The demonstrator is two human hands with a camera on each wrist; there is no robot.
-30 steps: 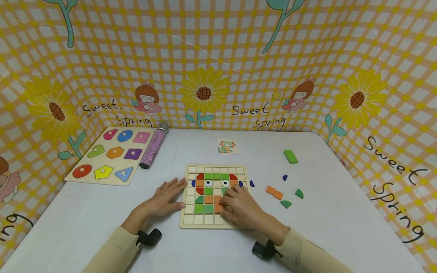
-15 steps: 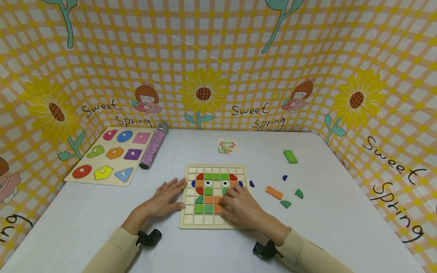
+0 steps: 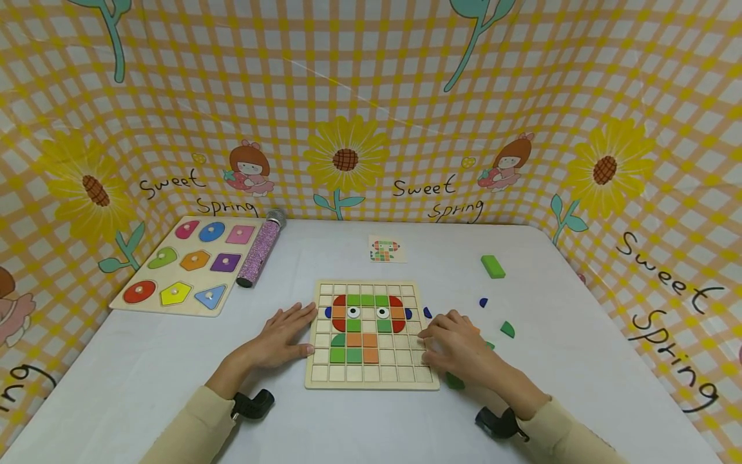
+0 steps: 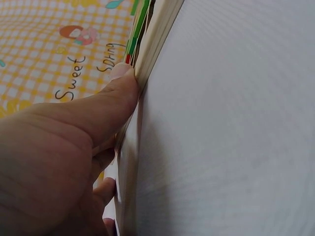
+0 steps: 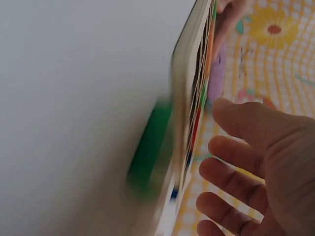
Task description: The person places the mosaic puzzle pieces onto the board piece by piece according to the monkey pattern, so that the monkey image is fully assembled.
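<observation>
A square wooden grid board point(image 3: 406, 377) lies flat on the table, with coloured pieces set in its squares. Among them are two eye tiles point(image 3: 353, 312), red quarter rounds point(image 3: 338, 325) and orange squares point(image 3: 370, 355). My left hand point(image 3: 275, 338) rests at the board's left edge, fingers extended and thumb against the side. Over the right edge hovers my right hand point(image 3: 460, 345), fingers loosely bent and apart, holding nothing in the right wrist view. Close to the board's right side is a green piece point(image 5: 150, 147), partly under that hand in the head view.
Right of the board are a green quarter round point(image 3: 507, 329), blue half rounds point(image 3: 484, 302) and a green block point(image 3: 493, 266). A pattern card point(image 3: 388, 248) lies behind the board. Back left are a knobbed shape puzzle point(image 3: 174, 274) and a glittery microphone point(image 3: 259, 250).
My right hand has moved right from the board's middle to its right edge, uncovering the orange squares and the red quarter round there. The left hand stays where it was.
</observation>
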